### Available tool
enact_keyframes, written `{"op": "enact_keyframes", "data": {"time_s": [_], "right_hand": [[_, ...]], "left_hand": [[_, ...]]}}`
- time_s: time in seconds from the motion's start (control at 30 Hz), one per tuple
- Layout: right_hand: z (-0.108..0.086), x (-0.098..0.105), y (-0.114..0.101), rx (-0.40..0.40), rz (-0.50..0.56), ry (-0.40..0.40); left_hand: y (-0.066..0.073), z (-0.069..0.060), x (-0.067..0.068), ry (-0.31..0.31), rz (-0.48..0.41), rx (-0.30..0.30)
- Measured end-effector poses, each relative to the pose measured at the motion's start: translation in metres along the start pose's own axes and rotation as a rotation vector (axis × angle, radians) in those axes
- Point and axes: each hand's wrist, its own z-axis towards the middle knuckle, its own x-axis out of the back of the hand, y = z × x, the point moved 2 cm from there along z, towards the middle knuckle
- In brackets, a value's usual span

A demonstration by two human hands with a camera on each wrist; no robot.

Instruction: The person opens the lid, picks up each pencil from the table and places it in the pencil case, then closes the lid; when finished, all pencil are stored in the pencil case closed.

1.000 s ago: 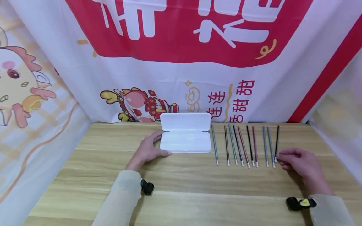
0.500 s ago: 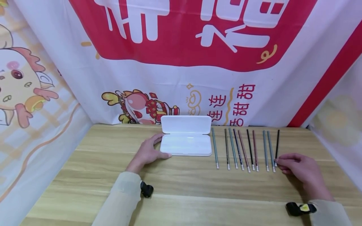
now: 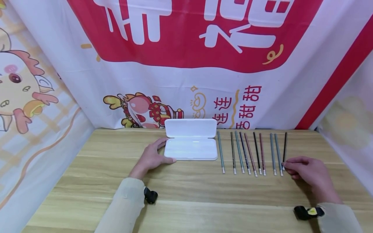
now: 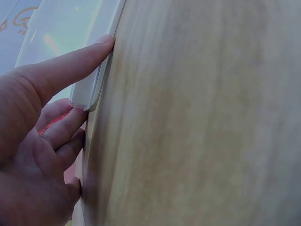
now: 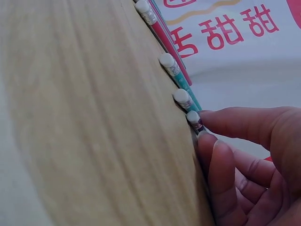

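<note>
The head view is bright and evenly lit, with a small glint on the case (image 3: 190, 150). Both wrist views are dimmer; in the left one, glare streaks the case and the table (image 4: 188, 117) beside it blurs. Well right of the case, soft shadow falls beneath the right hand (image 3: 310, 171).

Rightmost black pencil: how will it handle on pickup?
The black pencil is probably stiff and light, being straight and thin. Pinched by the right hand near its white eraser, the far tip would likely dip or swing on lifting. If nudged, it may roll, lying loose on the tabletop; the barrel's cross-section is too small to tell.
</note>
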Motion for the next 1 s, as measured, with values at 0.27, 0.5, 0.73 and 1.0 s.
{"op": "enact_keyframes", "data": {"time_s": [0.27,0.5,0.73,1.0], "right_hand": [[-0.001,0.005,-0.005,-0.015,-0.035,-0.007],[-0.003,0.008,-0.006,-0.043,-0.114,0.000],[-0.005,0.007,-0.008,-0.039,-0.176,0.014],[-0.010,0.004,-0.017,-0.035,-0.209,0.011]], "left_hand": [[0.001,0.000,0.000,0.000,-0.017,0.005],[0.001,0.001,-0.001,-0.003,-0.001,-0.007],[-0.001,0.001,-0.001,-0.002,-0.012,0.021],[-0.002,0.001,0.000,0.001,0.000,0.017]]}}
